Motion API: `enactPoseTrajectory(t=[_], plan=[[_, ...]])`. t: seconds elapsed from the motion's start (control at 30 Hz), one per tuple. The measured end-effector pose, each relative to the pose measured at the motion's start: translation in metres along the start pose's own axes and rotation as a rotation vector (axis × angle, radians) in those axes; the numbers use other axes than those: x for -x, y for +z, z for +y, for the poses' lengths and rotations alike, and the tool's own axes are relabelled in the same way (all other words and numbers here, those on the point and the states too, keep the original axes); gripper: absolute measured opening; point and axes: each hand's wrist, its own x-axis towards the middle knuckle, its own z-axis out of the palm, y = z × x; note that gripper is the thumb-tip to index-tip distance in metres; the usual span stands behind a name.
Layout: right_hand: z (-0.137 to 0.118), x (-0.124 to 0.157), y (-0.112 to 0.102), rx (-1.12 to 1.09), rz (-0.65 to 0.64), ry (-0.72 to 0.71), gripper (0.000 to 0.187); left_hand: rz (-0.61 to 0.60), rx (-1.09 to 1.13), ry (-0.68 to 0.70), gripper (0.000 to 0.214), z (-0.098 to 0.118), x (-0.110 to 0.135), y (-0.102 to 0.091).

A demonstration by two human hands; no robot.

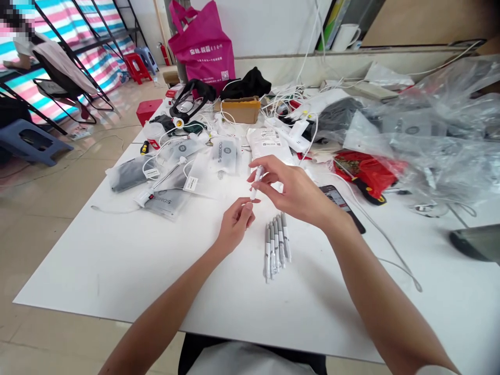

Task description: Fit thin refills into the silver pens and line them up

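Observation:
A white pen point(257, 182) is held at a slant above the table, pinched between the thumb and fingers of my right hand point(291, 190). At the pen's lower end, my left hand point(236, 224) closes its thumb and curled fingers on the tip. Just below my hands lies a row of several grey-and-white pens point(276, 245), side by side, with what looks like clear wrapping at their lower ends. A dark phone point(341, 205) lies partly behind my right wrist.
Grey pouches in clear bags point(166, 202) and a white stick-like device point(144, 197) lie to the left. Behind are tangled white cables point(283, 101), a cardboard box point(242, 111) and a magenta bag point(205, 49). Plastic bags point(425, 130) and a yellow-black screwdriver point(369, 190) lie to the right.

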Motion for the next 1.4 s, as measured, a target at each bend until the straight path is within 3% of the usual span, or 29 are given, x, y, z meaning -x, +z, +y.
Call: enactPoseTrajectory(t=[0.37, 0.63, 1.03, 1.23, 1.4], plan=[[0.0022, 0.0010, -0.0032, -0.007, 0.030, -0.006, 0.032, -0.056, 0.096, -0.055, 0.045, 0.0069, 0.0030, 0.0004], [0.0000, 0.0017, -0.0060, -0.019, 0.039, -0.001, 0.033, -0.125, 0.165, 0.005, 0.043, -0.0003, 0.0024, -0.0004], [-0.0039, 0.0019, -0.0043, -0.039, 0.002, 0.025, 0.030, -0.075, 0.202, -0.089, 0.042, 0.0010, -0.0018, -0.0004], [-0.0048, 0.0035, -0.0063, -0.074, 0.120, 0.016, 0.037, -0.058, 0.230, -0.090, 0.039, 0.0027, -0.0020, -0.0004], [-0.0041, 0.0013, -0.0105, -0.229, 0.264, 0.076, 0.049, -0.058, 0.231, -0.092, 0.040, 0.0012, -0.0021, -0.0008]])
